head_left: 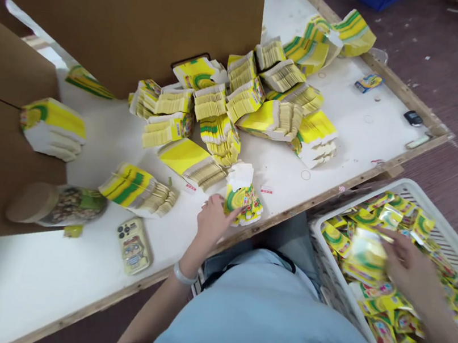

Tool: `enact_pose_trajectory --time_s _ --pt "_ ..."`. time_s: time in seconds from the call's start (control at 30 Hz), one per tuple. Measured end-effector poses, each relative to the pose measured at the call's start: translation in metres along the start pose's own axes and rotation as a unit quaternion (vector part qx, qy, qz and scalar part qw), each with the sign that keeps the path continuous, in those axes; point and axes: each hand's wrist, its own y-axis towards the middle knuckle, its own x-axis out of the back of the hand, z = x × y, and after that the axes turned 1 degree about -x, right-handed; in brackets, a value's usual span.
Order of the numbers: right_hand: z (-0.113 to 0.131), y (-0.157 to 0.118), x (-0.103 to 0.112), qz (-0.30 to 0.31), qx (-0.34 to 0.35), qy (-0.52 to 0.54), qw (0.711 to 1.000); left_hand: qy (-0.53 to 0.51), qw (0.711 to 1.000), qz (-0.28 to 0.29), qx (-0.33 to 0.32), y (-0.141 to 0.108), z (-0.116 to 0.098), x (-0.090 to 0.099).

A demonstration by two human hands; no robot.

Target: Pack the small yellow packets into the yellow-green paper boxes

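Note:
My left hand (213, 219) rests at the table's front edge, its fingers closed on a small fanned stack of yellow-green cartons (239, 196) with white flaps. Over the white plastic basket (456, 235) on the right, my right hand (407, 264) is blurred by motion. Between its fingers is a yellow and white packet (367, 252), also blurred. Many yellow packets (383, 332) fill the basket beneath it. Bundles of flat yellow cartons (209, 102) lie in a group on the white table beyond my left hand.
A phone (135, 245) and a lidded jar (56, 205) lie at the left, near another carton bundle (138, 189). Brown cardboard (150, 10) stands behind. A small blue box (369, 83) and a black object (413, 118) sit at the right of the table (319, 202).

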Motion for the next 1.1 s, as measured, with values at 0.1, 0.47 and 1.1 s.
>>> enact_pose_trajectory --time_s 0.1,0.47,1.1 --pt "-0.025 0.004 0.029 -0.154 0.063 -0.154 0.974 0.018 0.997 0.078 -0.017 0.007 0.004 0.006" --pt "0.166 -0.051 -0.216 0.120 0.056 0.417 0.899 -0.104 0.971 -0.054 -0.209 -0.040 -0.030 0.002" --pt "0.193 -0.024 -0.215 0.045 0.286 0.198 0.937 -0.393 0.887 -0.062 -0.232 -0.016 -0.006 0.004"
